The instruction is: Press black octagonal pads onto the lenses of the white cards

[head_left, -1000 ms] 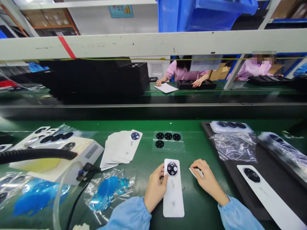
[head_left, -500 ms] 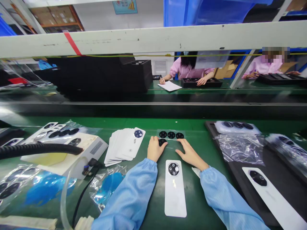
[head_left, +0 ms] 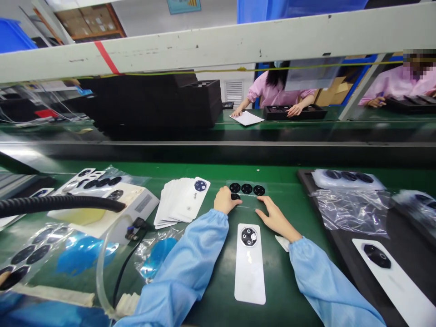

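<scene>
My left hand (head_left: 225, 200) is closed around a black round camera lens cover (head_left: 235, 196), thumb at its lower edge and fingers at its left. That cover lies on a clear film sheet (head_left: 250, 203), below a row of three similar black covers (head_left: 247, 188). Only its upper part shows past the thumb. My right hand (head_left: 277, 220) is open, its fingers stretched toward the right edge of the sheet. Between my forearms a white phone back panel (head_left: 250, 272) with a round camera area lies flat. A small white piece (head_left: 282, 243) shows under my right wrist.
Stacked white panels (head_left: 180, 200) lie left of my hand. Farther left are a white box-shaped device (head_left: 136, 204), a black corrugated hose (head_left: 61, 203) and blue film (head_left: 85, 254). A black foam tray (head_left: 327, 218) with bagged covers stands right. Co-workers in pink (head_left: 272, 93) sit opposite.
The camera view has shifted slightly. My left thumb lies straighter along the lens cover; my right hand stays open by the sheet. A co-worker's hand opposite now rests flat on the white paper.
</scene>
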A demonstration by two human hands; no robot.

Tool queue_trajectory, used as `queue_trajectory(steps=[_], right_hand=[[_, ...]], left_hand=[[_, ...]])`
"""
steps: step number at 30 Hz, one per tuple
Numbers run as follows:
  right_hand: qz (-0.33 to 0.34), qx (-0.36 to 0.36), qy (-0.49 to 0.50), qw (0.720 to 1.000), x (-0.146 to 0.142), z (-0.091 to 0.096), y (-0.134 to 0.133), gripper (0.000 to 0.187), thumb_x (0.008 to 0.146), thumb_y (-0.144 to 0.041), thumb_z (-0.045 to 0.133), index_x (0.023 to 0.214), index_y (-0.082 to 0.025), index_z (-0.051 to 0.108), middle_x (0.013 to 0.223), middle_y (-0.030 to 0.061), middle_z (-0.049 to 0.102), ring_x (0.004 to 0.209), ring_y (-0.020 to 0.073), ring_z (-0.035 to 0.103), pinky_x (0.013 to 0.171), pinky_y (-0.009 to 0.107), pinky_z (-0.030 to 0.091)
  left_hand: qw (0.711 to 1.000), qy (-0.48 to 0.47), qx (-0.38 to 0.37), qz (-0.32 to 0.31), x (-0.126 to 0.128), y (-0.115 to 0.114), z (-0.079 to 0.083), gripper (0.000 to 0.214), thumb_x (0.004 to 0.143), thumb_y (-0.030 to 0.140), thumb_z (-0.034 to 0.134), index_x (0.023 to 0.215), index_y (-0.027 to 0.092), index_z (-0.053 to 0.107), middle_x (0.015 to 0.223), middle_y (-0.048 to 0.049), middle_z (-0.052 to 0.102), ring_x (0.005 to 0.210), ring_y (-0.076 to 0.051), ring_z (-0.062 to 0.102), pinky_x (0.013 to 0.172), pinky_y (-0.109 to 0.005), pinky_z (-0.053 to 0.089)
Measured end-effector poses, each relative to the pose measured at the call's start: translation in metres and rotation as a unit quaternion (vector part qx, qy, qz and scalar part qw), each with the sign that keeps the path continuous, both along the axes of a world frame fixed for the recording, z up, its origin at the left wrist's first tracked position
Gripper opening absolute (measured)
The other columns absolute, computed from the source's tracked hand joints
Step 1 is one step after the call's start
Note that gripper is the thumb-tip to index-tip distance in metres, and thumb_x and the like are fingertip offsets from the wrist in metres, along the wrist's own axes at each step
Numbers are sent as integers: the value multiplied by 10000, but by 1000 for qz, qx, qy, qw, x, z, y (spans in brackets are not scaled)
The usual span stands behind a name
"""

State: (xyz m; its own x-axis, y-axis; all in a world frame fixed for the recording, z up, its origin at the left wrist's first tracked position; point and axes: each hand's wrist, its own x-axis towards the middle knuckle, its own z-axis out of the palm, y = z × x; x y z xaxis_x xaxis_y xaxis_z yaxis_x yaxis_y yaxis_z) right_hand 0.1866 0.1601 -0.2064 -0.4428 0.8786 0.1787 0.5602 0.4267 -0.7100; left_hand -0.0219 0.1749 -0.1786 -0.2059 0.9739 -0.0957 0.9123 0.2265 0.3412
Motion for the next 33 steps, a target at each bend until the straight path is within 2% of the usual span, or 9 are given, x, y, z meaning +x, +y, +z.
queue_trajectory(steps=[4,8,15,18,21,24,27,30,33], right_hand=[[0,3,6,1000,0,-2,0,326,898,-252,470,1219,-204,450,1228,95,513,1158,222,515,1004,372,415],[0,8,12,1000,0,-4,0,336,894,-256,472,1224,-198,444,1236,102,512,1152,229,518,1002,395,420],[-1,28,19,999,1,-9,3,345,885,-285,489,1216,-195,461,1222,114,537,1139,245,547,988,437,444],[0,40,26,999,0,-7,3,334,888,-278,491,1208,-186,471,1198,118,552,1111,243,566,967,445,465],[-6,59,40,997,1,7,-1,301,910,-257,461,1204,-195,483,1284,119,504,1221,238,494,1036,449,412],[-13,73,48,996,5,28,-16,302,938,-240,427,1237,-233,472,1412,86,397,1330,212,381,1108,428,334],[5,57,28,998,11,42,-41,338,937,-241,456,1274,-263,456,1425,60,396,1330,193,384,1108,396,347],[59,19,-45,997,16,43,-70,448,920,-261,504,1353,-253,392,1440,77,392,1340,207,378,1104,406,367],[100,15,-115,988,17,34,-90,623,891,-343,567,1428,-193,290,1466,116,375,1369,244,334,1131,457,333]], left_hand=[[1000,23,21,-3,13,-8,9,336,896,340,598,1172,152,567,1191,-96,582,1024,-232,599,838,-432,525],[998,14,59,-7,19,-16,7,330,885,330,611,1159,152,569,1205,-98,568,1036,-237,586,837,-432,522],[977,-111,179,-30,-2,-34,-8,377,814,365,658,1145,202,579,1090,-76,561,1027,-244,610,825,-380,544],[954,-201,208,-84,-13,-50,-12,384,838,308,623,1209,229,558,1096,-56,546,1010,-187,630,816,-308,571],[928,-271,199,-159,-17,-72,-13,410,842,265,618,1246,244,553,1117,-46,535,1001,-158,634,815,-291,591],[910,-307,177,-216,-15,-94,-16,494,834,231,629,1310,262,505,1141,-44,535,1057,-166,608,864,-318,587],[899,-317,151,-261,-12,-109,-20,606,823,198,642,1380,271,416,1209,-50,545,1130,-187,574,930,-363,560],[896,-305,129,-296,-11,-117,-25,639,830,196,645,1405,270,378,1252,-63,562,1128,-204,576,962,-404,532],[895,-286,121,-321,-11,-119,-29,625,850,222,640,1413,256,371,1284,-82,563,1145,-220,559,990,-429,495]])
